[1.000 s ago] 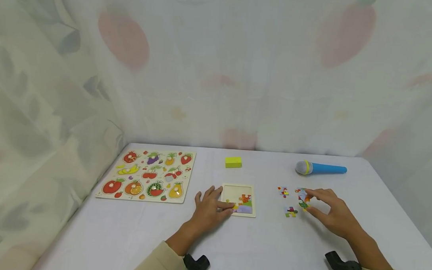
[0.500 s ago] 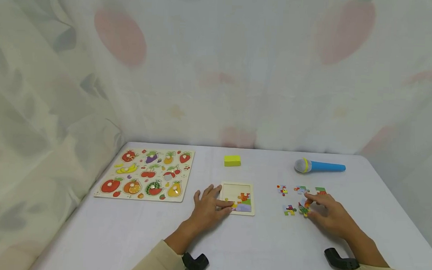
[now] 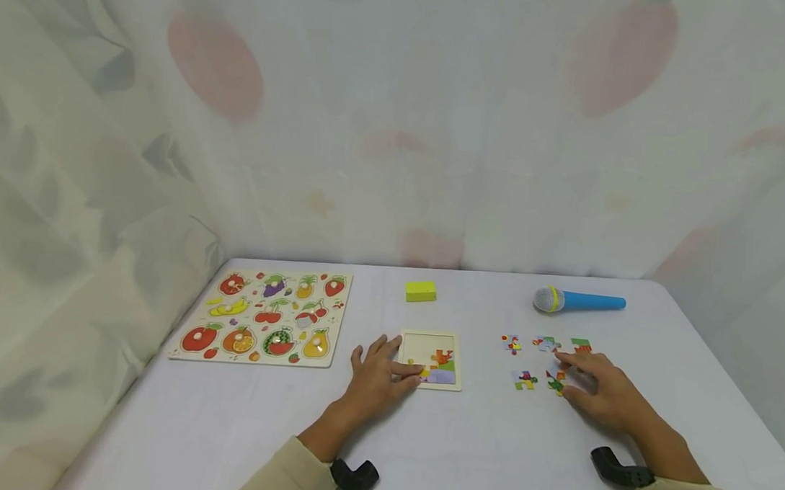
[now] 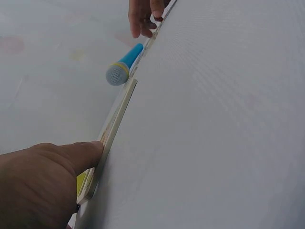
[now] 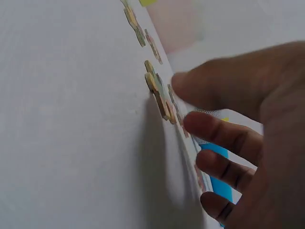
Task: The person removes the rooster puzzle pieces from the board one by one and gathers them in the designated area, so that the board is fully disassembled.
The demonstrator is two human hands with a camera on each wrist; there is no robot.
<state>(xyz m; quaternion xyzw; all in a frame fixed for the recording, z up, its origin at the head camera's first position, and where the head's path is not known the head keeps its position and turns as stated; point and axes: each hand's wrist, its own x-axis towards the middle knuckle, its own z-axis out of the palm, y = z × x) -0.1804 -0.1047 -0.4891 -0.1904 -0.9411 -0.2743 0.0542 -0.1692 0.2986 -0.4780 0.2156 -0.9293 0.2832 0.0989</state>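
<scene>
A small square wooden puzzle tray (image 3: 458, 364) lies mid-table, with joined jigsaw pieces (image 3: 443, 376) along its lower part. My left hand (image 3: 376, 381) rests at its left side, one finger extended onto the pieces and others touching the frame. On the right, my right hand (image 3: 603, 391) hovers over loose pieces, thumb and fingers apart. Closest to its fingertips is a colourful puzzle piece (image 3: 554, 381); the right wrist view shows a gap between the thumb (image 5: 183, 87) and the nearby piece (image 5: 158, 93). Nothing is visible between the fingers.
More loose pieces lie nearby: a red-and-green one (image 3: 581, 345), a blue one (image 3: 547, 344), a small one (image 3: 512, 344) and another (image 3: 524, 380). Behind are a toy microphone (image 3: 579, 300) and a yellow-green block (image 3: 420, 291). A fruit puzzle board (image 3: 260, 316) lies left.
My right hand has brought the puzzle piece down and towards me, then let it go beside the others. Pieces behind it came into view. My left hand has stayed on the tray.
</scene>
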